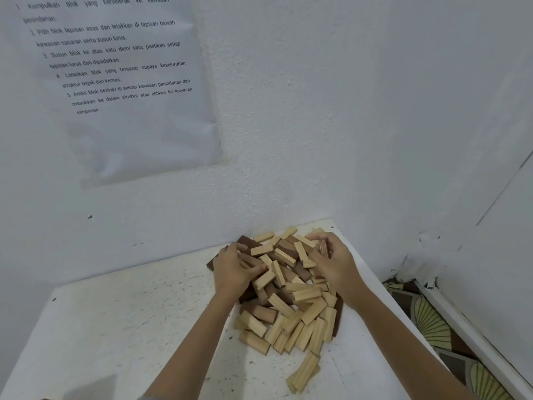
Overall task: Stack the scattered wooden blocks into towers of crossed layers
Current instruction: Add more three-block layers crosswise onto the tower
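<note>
Head view, lower centre: stray blocks (302, 370) lie near the table (115, 327) front.
Pile (291, 301): heaped mid-frame, unstacked.
Left hand (235, 269): curled over the heap's left side; grip unclear.
Right hand (334, 264): pinching a dark block (324, 248).
Risk: raking could push pieces off the right edge.

The wooden blocks (288, 295) lie in one loose heap, none stacked yet. Most are pale bars. Fewer are dark brown, half buried or poking out at the heap's 10 and 11 o'clock edge. They point every way, many tilted across others. Toward 6 o'clock several pale ones lie side by side, and a stray pale pair (302, 373) sits just apart. At 1 o'clock a dark block (323, 249) stands on end in the right hand (334, 264); at 10 o'clock the left hand (233, 272) grips a second dark block (251, 259).
</note>
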The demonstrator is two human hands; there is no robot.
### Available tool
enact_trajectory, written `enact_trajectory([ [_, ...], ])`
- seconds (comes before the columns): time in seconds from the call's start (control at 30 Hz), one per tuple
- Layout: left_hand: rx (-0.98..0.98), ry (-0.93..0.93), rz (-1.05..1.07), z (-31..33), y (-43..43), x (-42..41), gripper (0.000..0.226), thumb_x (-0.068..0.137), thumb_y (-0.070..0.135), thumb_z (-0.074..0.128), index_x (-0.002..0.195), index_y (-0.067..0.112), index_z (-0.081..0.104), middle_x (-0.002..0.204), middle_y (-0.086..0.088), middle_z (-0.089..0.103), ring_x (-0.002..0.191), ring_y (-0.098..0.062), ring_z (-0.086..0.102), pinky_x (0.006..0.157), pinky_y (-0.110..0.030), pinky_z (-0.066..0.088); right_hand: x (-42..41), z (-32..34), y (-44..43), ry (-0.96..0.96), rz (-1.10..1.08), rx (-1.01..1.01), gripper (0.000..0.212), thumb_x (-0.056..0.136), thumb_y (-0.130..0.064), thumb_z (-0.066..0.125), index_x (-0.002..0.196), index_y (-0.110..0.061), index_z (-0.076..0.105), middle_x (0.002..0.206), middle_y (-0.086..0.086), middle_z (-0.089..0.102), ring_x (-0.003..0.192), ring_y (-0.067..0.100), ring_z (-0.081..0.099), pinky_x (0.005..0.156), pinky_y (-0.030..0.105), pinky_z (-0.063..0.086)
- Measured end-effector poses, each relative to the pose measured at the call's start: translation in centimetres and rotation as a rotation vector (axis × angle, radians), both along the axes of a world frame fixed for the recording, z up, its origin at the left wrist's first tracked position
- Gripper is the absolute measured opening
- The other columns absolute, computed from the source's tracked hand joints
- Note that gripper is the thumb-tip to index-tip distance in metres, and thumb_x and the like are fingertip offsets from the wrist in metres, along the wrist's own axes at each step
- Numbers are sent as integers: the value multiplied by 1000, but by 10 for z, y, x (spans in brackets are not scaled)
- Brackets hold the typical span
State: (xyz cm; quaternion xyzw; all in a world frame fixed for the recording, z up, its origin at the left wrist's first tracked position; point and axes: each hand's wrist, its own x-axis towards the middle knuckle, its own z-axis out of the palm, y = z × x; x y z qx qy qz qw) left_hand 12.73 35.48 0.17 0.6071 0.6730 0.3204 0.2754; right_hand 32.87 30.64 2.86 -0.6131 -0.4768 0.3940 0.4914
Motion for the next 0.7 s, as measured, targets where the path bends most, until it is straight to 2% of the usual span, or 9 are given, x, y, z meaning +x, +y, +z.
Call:
enact_trajectory([
  [0.1, 14, -15, 35, 5, -4, -5, 67, 58, 43, 90, 115, 30, 59, 109, 6, 61, 111, -18, 50, 99, -49, 41, 4, 2, 23, -116, -24, -26, 25, 88, -6, 60, 108, -20, 64, 88, -2, 62, 69, 16, 54, 55, 14, 43],
  [0.27, 67, -246, 0, 11, -8, -7, 62, 58, 30, 92, 105, 45, 53, 115, 2, 48, 102, -8, 54, 103, -48, 43, 10, -4, 59, -320, -34, -109, 20, 88, -6, 58, 106, -8, 68, 93, 6, 66, 63, 13, 58, 54, 14, 45],
  [0.33, 75, -299, 26, 16, -9, -7, 64, 60, 26, 92, 105, 51, 53, 117, 5, 44, 100, 1, 52, 106, -48, 40, 11, -10, 73, -419, -24, -143, 17, 89, -8, 59, 98, 1, 70, 92, 11, 70, 68, 19, 63, 59, 22, 48],
  [0.37, 83, -332, 24, 19, -9, -7, 65, 62, 22, 91, 107, 49, 54, 119, 6, 43, 102, 4, 51, 106, -46, 40, 11, -13, 79, -458, -13, -164, 18, 89, -11, 60, 91, 5, 69, 88, 14, 71, 70, 22, 65, 63, 30, 51],
  [0.43, 85, -454, -22, 23, -9, -7, 66, 65, 11, 88, 116, 40, 56, 124, 7, 42, 109, -6, 54, 98, -35, 49, 9, -18, 89, -515, 37, -211, 27, 87, -18, 63, 79, 7, 66, 76, 18, 68, 61, 21, 62, 67, 41, 55],
  [0.5, 49, -553, -68, 27, -9, -7, 69, 69, -1, 83, 120, 37, 56, 129, 8, 40, 111, -17, 57, 86, -29, 56, 7, -21, 97, -570, 103, -237, 33, 86, -29, 68, 85, 4, 69, 76, 14, 68, 61, 20, 59, 63, 38, 52],
  [0.57, -15, -658, -85, 26, -7, -6, 67, 75, -10, 74, 121, 37, 57, 134, 3, 39, 109, -18, 60, 73, -23, 57, 3, -21, 103, -621, 157, -253, 32, 85, -36, 70, 91, -4, 72, 79, 5, 70, 68, 18, 62, 62, 30, 48],
  [0.63, -110, -779, -75, 26, -6, -4, 60, 83, -10, 64, 120, 36, 59, 135, -8, 42, 106, -14, 63, 68, -19, 54, -3, -19, 107, -705, 183, -277, 33, 84, -40, 71, 90, -8, 72, 85, 3, 72, 73, 18, 65, 62, 28, 47],
  [0.7, -182, -901, -52, 25, -4, -3, 51, 85, -7, 54, 121, 30, 60, 119, -14, 53, 94, -12, 65, 68, -23, 55, -7, -22, 110, -759, 183, -289, 34, 84, -41, 70, 83, -7, 67, 82, 3, 70, 72, 18, 63, 60, 27, 42],
])
